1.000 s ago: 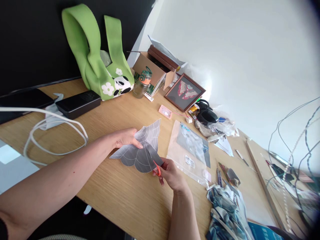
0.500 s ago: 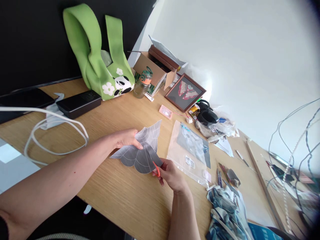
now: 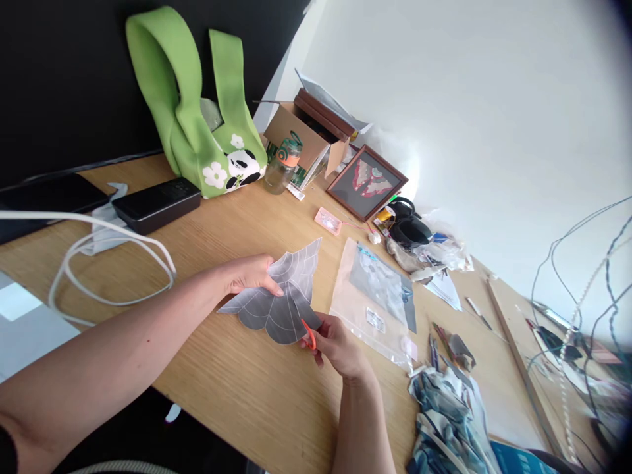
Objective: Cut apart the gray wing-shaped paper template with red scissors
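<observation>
Above a wooden tabletop (image 3: 237,395), we steadied a grey sheet (image 3: 266,309) in our left hand (image 3: 254,275), its grip closed on the upper left part between thumb and fingers, the thumb lying on the dark face. Our right hand (image 3: 336,345), at the sheet's right-hand side, had its grip wrapped around scissors (image 3: 310,336), of which only the orange handle showed clearly; we could not tell whether the blades stood apart or together. By our reading, we were partway through trimming. White lines marked the sheet, and its lower edge ran in neat, rounded scallops, apparently finished, while the paler part at upper right came to a sharp point. What looked left to do lay near the scissors, where a narrow dark flap (image 3: 307,311) ran between the left thumb and the right hand, seemingly attached to the rest. How much of it we had cut, we could not make out, nor could we check the edge beneath our left fingers. Beyond the sheet, and apart from it, lay a clear bag (image 3: 349,306) holding grey material, with a pink tray (image 3: 328,221) and a framed butterfly (image 3: 368,182) farther back.
</observation>
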The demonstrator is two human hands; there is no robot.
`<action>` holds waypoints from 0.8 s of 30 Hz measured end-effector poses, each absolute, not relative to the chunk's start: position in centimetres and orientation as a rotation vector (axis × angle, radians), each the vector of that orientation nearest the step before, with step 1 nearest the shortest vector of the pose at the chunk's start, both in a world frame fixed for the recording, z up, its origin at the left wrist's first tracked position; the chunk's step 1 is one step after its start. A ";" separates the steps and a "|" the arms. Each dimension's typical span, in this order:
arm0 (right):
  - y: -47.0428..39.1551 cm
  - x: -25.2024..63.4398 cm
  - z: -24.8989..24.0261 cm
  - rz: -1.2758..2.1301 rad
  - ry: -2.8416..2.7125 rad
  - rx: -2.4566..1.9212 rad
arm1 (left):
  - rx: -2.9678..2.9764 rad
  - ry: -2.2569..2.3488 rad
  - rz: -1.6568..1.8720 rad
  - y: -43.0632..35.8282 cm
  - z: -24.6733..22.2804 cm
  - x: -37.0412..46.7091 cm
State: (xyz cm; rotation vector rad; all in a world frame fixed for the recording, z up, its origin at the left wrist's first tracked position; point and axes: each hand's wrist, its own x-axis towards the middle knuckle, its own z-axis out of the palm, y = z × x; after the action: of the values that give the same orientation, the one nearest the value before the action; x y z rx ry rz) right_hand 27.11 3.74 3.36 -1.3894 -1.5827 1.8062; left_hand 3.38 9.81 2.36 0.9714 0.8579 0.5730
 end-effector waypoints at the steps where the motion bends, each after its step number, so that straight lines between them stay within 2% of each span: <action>1: 3.7 27.1 3.4 1.808 -1.581 -1.387 | 0.970 0.858 0.573 9.8 2.4 3.4; 24: 3.7 27.2 3.3 1.800 -1.577 -1.385 | 0.912 0.864 0.575 9.8 2.6 3.6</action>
State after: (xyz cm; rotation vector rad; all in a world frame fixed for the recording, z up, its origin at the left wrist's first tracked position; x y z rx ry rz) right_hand 27.18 3.73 3.33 -1.3852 -1.5773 1.7998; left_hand 3.56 9.79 2.61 0.9117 0.8639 0.5751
